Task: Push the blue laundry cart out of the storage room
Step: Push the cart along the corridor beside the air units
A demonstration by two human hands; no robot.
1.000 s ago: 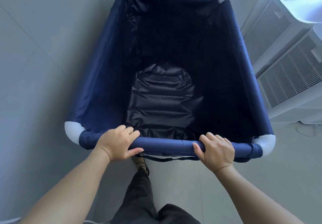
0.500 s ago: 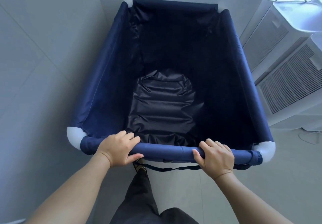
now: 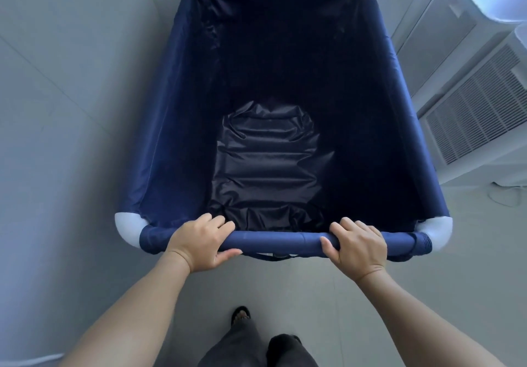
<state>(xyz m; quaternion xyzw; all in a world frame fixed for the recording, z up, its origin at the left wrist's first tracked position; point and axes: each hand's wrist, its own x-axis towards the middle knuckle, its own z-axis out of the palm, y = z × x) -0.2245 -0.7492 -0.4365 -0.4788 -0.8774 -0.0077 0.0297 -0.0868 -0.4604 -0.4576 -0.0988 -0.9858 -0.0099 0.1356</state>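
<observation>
The blue laundry cart (image 3: 176, 127) fills the middle of the head view, a deep navy fabric bin on a frame with white corner pieces. Its inside is dark and holds only a wrinkled fabric bottom. The near top rail (image 3: 279, 242) runs across in front of me. My left hand (image 3: 201, 242) grips this rail left of centre, fingers over the top and thumb underneath. My right hand (image 3: 358, 245) grips it right of centre in the same way. Both arms reach forward to the rail.
A grey wall (image 3: 57, 109) runs close along the cart's left side. Two white appliances with vent grilles (image 3: 479, 115) stand close on the right, a thin cable (image 3: 504, 195) lying on the floor below them. My legs and a sandalled foot (image 3: 241, 314) show on the grey floor.
The cart has rolled forward away from my body and my arms have stretched out with it. My foot, earlier under the rail, now stands well behind it. Both grips are unchanged.
</observation>
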